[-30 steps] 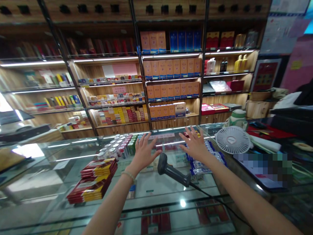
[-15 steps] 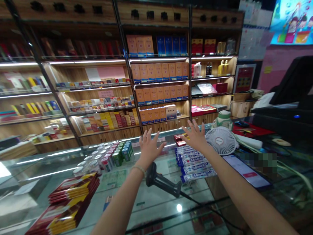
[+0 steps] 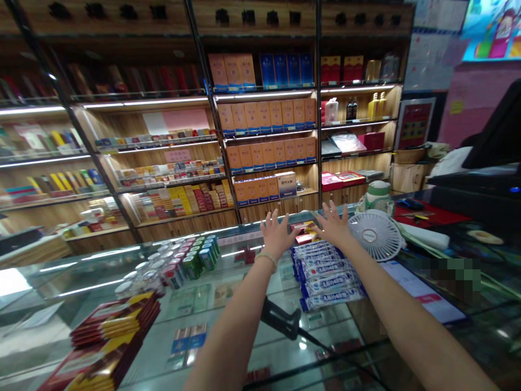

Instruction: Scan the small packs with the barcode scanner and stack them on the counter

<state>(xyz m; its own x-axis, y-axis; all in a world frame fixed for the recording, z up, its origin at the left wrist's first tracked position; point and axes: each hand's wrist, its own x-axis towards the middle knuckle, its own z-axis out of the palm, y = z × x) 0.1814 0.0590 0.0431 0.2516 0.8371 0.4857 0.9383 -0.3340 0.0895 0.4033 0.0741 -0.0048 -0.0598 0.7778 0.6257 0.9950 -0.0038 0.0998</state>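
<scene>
My left hand (image 3: 277, 236), a bracelet at its wrist, reaches over the glass counter (image 3: 240, 347) with fingers spread and nothing in it. My right hand (image 3: 334, 225) is also open, its fingers at the small red packs (image 3: 304, 228); whether it touches them I cannot tell. Below it lies a row of blue and white wrapped bars (image 3: 325, 269), beside a white round fan (image 3: 374, 235). Under my left forearm rests a black barcode scanner (image 3: 285, 320), its head partly hidden by the arm.
To the left stand small cylindrical containers (image 3: 199, 255) in rows and red-yellow chocolate packs (image 3: 122, 331) in stacks. A phone (image 3: 423, 293), a green-white bottle (image 3: 375, 196) and a dark monitor (image 3: 500, 130) are on the right. Shelves with orange boxes (image 3: 268, 117) line the wall.
My left hand has moved right and slightly forward, closer to the red packs and my right hand. The right hand has shifted slightly right. The view has turned a little.
</scene>
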